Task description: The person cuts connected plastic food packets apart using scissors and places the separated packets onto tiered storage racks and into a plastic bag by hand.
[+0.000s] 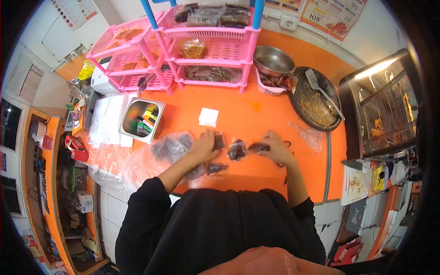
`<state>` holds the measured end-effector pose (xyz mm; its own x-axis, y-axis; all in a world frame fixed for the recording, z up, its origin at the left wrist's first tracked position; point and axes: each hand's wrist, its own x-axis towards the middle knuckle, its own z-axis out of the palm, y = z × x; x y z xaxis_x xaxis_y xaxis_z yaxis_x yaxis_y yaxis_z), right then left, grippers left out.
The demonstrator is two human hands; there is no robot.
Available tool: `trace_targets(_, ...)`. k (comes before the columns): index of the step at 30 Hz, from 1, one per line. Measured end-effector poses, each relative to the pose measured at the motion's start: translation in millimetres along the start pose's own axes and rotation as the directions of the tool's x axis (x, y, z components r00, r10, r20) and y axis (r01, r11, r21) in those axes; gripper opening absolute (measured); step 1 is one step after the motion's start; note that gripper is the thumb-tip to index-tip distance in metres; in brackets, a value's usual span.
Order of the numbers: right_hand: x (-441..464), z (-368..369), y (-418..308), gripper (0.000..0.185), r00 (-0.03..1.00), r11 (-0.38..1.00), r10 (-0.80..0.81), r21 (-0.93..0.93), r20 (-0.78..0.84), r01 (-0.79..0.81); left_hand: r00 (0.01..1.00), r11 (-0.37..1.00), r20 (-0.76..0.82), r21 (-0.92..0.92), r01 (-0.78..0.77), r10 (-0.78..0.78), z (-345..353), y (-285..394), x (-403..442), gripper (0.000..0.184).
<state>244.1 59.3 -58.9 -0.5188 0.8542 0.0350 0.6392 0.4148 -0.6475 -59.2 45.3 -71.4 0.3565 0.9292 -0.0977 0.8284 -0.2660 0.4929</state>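
My left hand [205, 146] is closed at the edge of a small clear sachet of dark filling [219, 140] on the orange table. My right hand [276, 147] pinches another dark sachet [259, 147] by its side. Between the hands lies a crinkled dark sachet [237, 150]. One more dark sachet [217, 169] rests nearer my body, below my left hand. Left of my left forearm a large clear plastic bag [137, 161] spreads out, with dark contents showing through. What the filling is I cannot make out.
Beyond my hands lies a white square [209, 117]. A steel container of markers [142, 120] stands left. Pink racks [208, 57] hold packets at the back. On the right are a steel bowl [274, 59], a round black tray [305, 107] with a spatula [324, 94], and a lit glass cabinet [382, 105].
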Motion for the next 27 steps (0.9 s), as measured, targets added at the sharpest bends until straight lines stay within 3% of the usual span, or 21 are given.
trace_targets(1, 5, 6, -11, 0.022, 0.99, 0.989, -0.137, 0.042, -0.039, 0.138, 0.995, 0.997, -0.086, -0.048, -0.062, 0.058, -12, 1, 5, 0.063)
trace_targets(3, 15, 20, -44, 0.021, 0.975, 0.971, -0.223, 0.093, 0.003, 0.222, 0.949, 0.974, -0.271, -0.116, -0.197, 0.16, -46, 5, 16, 0.058)
trace_targets(4, 21, 36, -48, 0.023, 0.988, 0.811, 0.031, 0.574, 0.152, -0.114, 0.905, 0.963, -0.358, -0.054, -0.264, 0.228, -73, 11, 25, 0.057)
trace_targets(6, 26, 61, -41, 0.026, 0.951, 0.764, 0.114, 0.586, 0.288, -0.269, 0.785, 0.938, -0.519, 0.123, -0.323, 0.338, -135, 22, 48, 0.056)
trace_targets(7, 24, 67, -36, 0.027, 0.982, 0.978, 0.007, 0.203, 0.19, -0.046, 0.712, 0.923, -0.587, 0.231, -0.309, 0.385, -164, 25, 62, 0.056)
trace_targets(8, 23, 71, -34, 0.028, 0.982, 0.957, -0.133, -0.239, 0.138, 0.163, 0.651, 0.904, -0.627, 0.285, -0.32, 0.428, -191, 25, 76, 0.056)
trace_targets(11, 22, 69, -36, 0.031, 0.986, 0.966, -0.058, -0.241, 0.157, 0.095, 0.548, 0.882, -0.692, 0.337, -0.33, 0.47, -257, 24, 118, 0.055)
trace_targets(14, 19, 67, -31, 0.033, 0.987, 0.968, -0.087, -0.221, 0.135, 0.116, 0.611, 0.908, -0.704, 0.119, -0.402, 0.363, -289, -31, 203, 0.05)
trace_targets(17, 15, 62, -31, 0.037, 0.972, 0.993, 0.118, -0.043, 0.201, -0.112, 0.937, 0.87, -0.349, -0.468, -0.156, -0.02, -328, -11, 206, 0.049)
trace_targets(18, 13, 62, -30, 0.037, 0.977, 0.995, 0.104, -0.021, 0.187, -0.102, 0.837, 0.906, -0.547, -0.362, -0.218, -0.017, -325, -29, 225, 0.051)
trace_targets(19, 11, 63, -28, 0.038, 0.981, 0.996, 0.091, 0.001, 0.174, -0.092, 0.857, 0.986, -0.515, -0.147, -0.079, -0.008, -334, -26, 228, 0.055)
trace_targets(21, 9, 69, -22, 0.039, 0.992, 0.998, 0.038, 0.046, 0.121, -0.044, 0.892, 0.933, -0.451, 0.308, 0.187, -0.03, -346, -25, 233, 0.064)
trace_targets(25, 21, 65, -20, 0.042, 0.997, 0.987, -0.072, 0.143, -0.015, 0.074, 0.942, 0.836, -0.287, 0.464, 0.294, -0.172, -341, -32, 234, 0.079)
trace_targets(27, 36, 47, -29, 0.047, 0.996, 0.968, -0.085, 0.233, -0.034, 0.091, 0.941, 0.81, -0.309, 0.512, 0.286, -0.137, -340, -32, 231, 0.082)
